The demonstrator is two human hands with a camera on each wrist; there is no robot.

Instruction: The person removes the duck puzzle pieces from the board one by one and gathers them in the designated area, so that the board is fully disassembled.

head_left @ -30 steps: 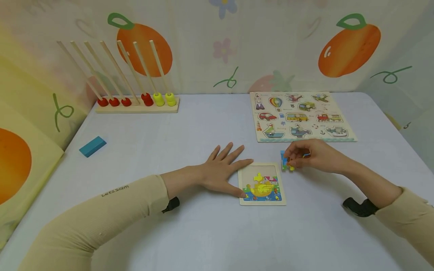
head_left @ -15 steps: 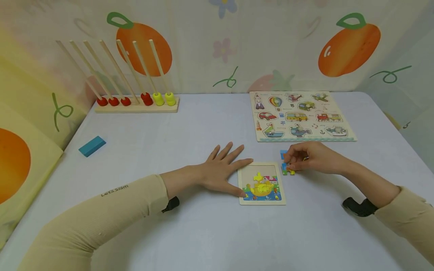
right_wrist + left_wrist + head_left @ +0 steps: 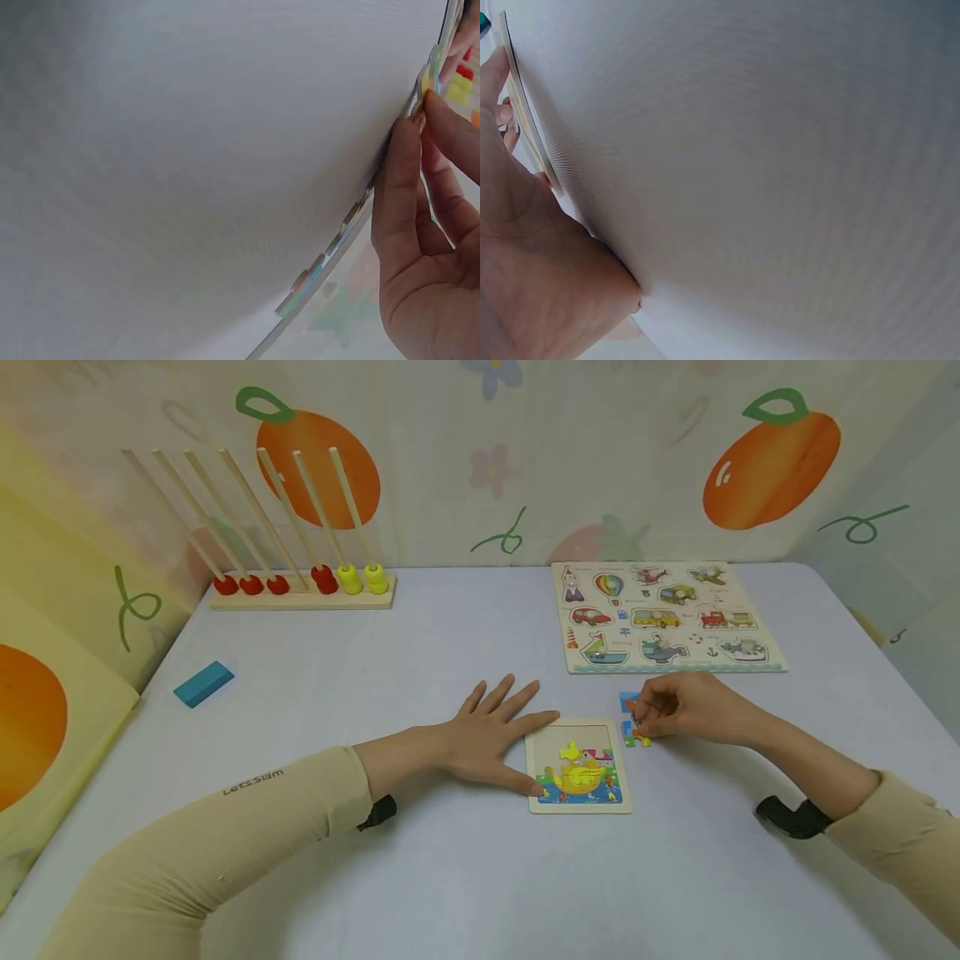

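A small wooden jigsaw tray (image 3: 581, 809) lies mid-table, with a yellow duck picture partly filled in and bare wood along its top. My left hand (image 3: 483, 743) is spread flat at its left side, thumb on the lower left corner and index fingertip at the upper left corner. Just right of the tray, my right hand (image 3: 690, 706) pinches a small puzzle piece (image 3: 632, 706) between thumb and index finger; the fingers hide most of it. A blue-green piece (image 3: 628, 735) lies below those fingertips. In the right wrist view, the thumb and index finger (image 3: 405, 165) meet at the colourful pieces' edge.
A peg puzzle board (image 3: 671, 667) with vehicle pictures lies behind my right hand. At the back left stands a wooden bead rack (image 3: 300, 602) with tall rods and red and yellow beads. A blue block (image 3: 204, 684) lies at the left.
My right hand has shifted slightly among the loose pieces, and the blue pieces beside its fingertips now show more separately. The left hand stays in place on the tray.
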